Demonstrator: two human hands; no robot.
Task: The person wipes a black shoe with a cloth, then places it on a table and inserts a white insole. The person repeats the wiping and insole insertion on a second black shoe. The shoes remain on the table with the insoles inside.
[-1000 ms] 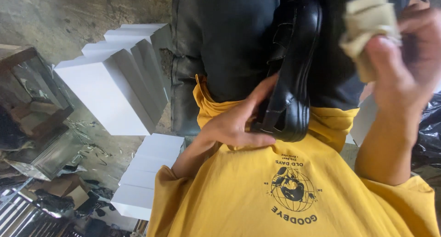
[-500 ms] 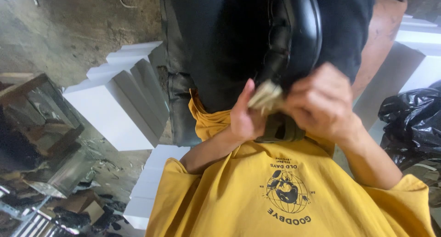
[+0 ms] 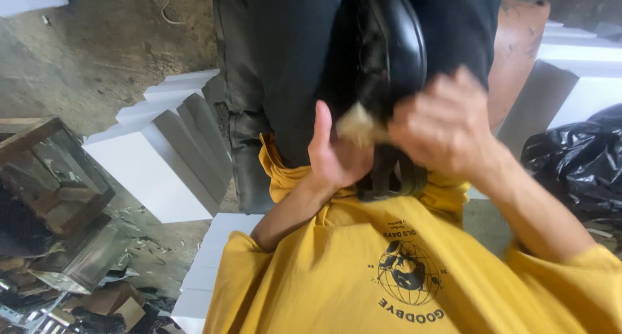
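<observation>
White rectangular boxes (image 3: 155, 159) stand stacked on dirt floor at left. Your left hand (image 3: 337, 156) steadies the black shoe (image 3: 389, 55) on your lap, thumb raised. Your right hand (image 3: 447, 126) pinches a tan cloth (image 3: 359, 125) against it.

A glossy black shoe (image 3: 389, 55), lengthwise on the lap, with a crumpled tan cloth (image 3: 358, 124) against it.

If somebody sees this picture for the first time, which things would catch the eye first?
Probably the glossy black shoe at top centre, on the lap, with both hands on it: the left hand steadies it while the right hand presses a small pale cloth against it. Next, the yellow shirt below and the white blocks at left.
</observation>
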